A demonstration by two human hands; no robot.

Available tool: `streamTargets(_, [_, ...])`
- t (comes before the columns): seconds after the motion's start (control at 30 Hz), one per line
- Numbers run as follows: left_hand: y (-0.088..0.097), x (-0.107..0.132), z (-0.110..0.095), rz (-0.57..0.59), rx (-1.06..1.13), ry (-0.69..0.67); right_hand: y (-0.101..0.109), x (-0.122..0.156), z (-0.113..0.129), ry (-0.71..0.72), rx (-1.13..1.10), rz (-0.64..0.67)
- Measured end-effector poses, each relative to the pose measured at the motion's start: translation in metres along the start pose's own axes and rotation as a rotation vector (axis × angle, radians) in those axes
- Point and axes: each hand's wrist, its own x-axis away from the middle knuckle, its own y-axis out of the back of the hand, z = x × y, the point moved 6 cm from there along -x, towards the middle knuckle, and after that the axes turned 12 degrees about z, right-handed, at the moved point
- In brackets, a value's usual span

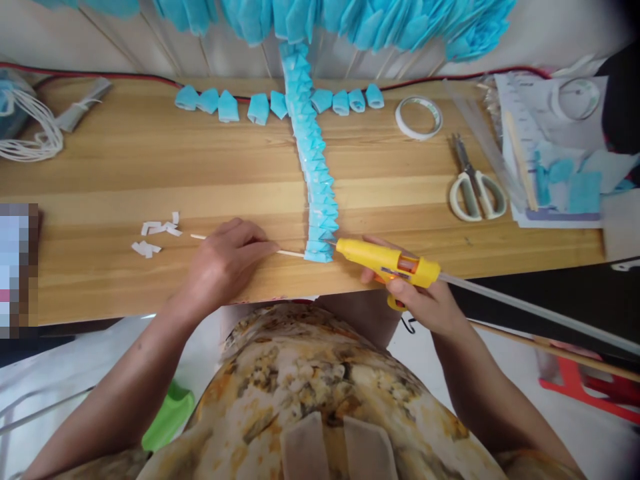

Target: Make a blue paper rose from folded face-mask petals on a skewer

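Note:
My right hand (427, 303) grips a yellow glue gun (387, 263) with its nozzle touching the lower end of a long chain of folded blue paper pieces (313, 167). The chain runs from the wall down the wooden table (125, 173) to its near edge. A thin wooden stick (293, 253) pokes out of the chain's bottom towards the left. My left hand (227, 260) is closed over that stick and presses it to the table. A clear glue stick (525, 307) trails from the gun's back to the right.
A row of loose blue folded pieces (227, 105) lies near the wall. White tape roll (419, 117), scissors (473, 183) and a pile of paper and blue scraps (555, 153) sit at right. White paper bits (155, 237) and coiled white cord (30, 130) lie at left.

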Motion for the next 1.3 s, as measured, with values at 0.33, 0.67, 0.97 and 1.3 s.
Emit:
streamTargets(0.33, [-0.003, -0.001, 0.002, -0.001, 0.045, 0.026, -0.006, -0.007, 0.008, 0.006, 0.130, -0.017])
streamTargets(0.67, [-0.005, 0.001, 0.006, 0.017, 0.063, 0.063, -0.003, -0.009, 0.014, 0.040, 0.267, -0.008])
streamTargets(0.97, [-0.004, 0.000, 0.005, -0.008, 0.079, 0.032, -0.004, -0.009, 0.018, 0.044, 0.331, -0.007])
streamTargets(1.3, [-0.004, -0.001, 0.005, -0.006, 0.077, 0.035, 0.000, -0.006, 0.011, -0.002, 0.297, -0.032])
